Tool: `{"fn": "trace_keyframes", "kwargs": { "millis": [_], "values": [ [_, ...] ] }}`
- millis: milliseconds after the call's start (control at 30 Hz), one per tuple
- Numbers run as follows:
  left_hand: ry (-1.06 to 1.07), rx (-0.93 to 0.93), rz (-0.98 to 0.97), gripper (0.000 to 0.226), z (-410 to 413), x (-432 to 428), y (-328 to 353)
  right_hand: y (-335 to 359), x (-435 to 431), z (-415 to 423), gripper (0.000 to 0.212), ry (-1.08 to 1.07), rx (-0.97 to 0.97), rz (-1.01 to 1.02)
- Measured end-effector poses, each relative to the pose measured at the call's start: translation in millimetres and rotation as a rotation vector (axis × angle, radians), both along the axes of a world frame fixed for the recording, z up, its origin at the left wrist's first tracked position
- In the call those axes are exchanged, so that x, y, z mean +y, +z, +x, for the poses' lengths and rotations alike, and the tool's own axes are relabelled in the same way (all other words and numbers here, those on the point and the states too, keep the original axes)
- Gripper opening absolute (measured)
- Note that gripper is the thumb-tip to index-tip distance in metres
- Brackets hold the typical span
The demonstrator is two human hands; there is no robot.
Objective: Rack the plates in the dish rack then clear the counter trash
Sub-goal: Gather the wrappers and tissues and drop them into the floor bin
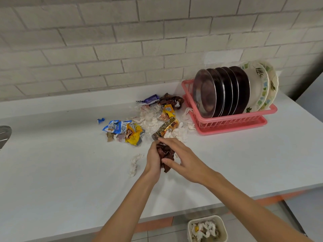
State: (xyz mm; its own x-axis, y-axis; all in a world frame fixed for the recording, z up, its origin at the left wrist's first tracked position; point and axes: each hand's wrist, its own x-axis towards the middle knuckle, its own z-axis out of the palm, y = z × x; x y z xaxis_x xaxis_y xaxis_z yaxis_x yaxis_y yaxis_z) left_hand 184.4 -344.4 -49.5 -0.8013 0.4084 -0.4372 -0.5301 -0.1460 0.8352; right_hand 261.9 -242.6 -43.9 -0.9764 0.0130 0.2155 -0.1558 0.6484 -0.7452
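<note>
Metalware of some kind (pixel 4 135) pokes in at the far left edge, too cropped to identify, resting on the white counter (pixel 52 172). Moving right, a small blue scrap (pixel 101 120) lies alone, then a blue-and-white wrapper (pixel 113 127) touching a yellow wrapper (pixel 133 135). Nearer the counter's front edge, a twisted tissue strip (pixel 134 165) lies just left of the hands.

At centre, the left hand (pixel 153 161) has its fingers curled round a crumpled brown wrapper (pixel 165 154), held just above the counter. The right hand (pixel 181 158) meets it from the other side, fingers laid over the top and thumb against the lower part, pinching the same wrapper.

Behind the hands sits the rest of the litter: a gold-and-brown packet (pixel 166 127), loose white tissue (pixel 150 117), an orange packet (pixel 168 110), a purple wrapper (pixel 150 99) and a dark brown bag (pixel 172 100) near the wall.

Further right, the pink dish rack (pixel 227 121) holds steel plates (pixel 204 93) on edge, with patterned plates (pixel 258 84) behind them. Below the counter edge, a pale bin (pixel 223 224) on the floor contains tissue.
</note>
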Motion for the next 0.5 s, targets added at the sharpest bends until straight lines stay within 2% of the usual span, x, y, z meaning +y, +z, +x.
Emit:
{"fn": "trace_keyframes", "kwargs": {
  "millis": [67,233,333,500],
  "values": [
    [-0.009,-0.013,-0.046,0.041,0,0,0,-1,1,1,0.060,0.001,-0.021,-0.001],
    [-0.043,-0.051,-0.006,0.042,8,7,-2,-14,0,10,0.069,-0.035,-0.024,0.000],
    [-0.099,-0.063,-0.051,0.047,15,9,-13,-23,7,19,0.066,-0.073,-0.013,-0.008],
    [-0.269,0.059,-0.230,0.047,36,19,-27,-42,29,46,0.055,-0.147,-0.033,-0.097]
  ]
}}
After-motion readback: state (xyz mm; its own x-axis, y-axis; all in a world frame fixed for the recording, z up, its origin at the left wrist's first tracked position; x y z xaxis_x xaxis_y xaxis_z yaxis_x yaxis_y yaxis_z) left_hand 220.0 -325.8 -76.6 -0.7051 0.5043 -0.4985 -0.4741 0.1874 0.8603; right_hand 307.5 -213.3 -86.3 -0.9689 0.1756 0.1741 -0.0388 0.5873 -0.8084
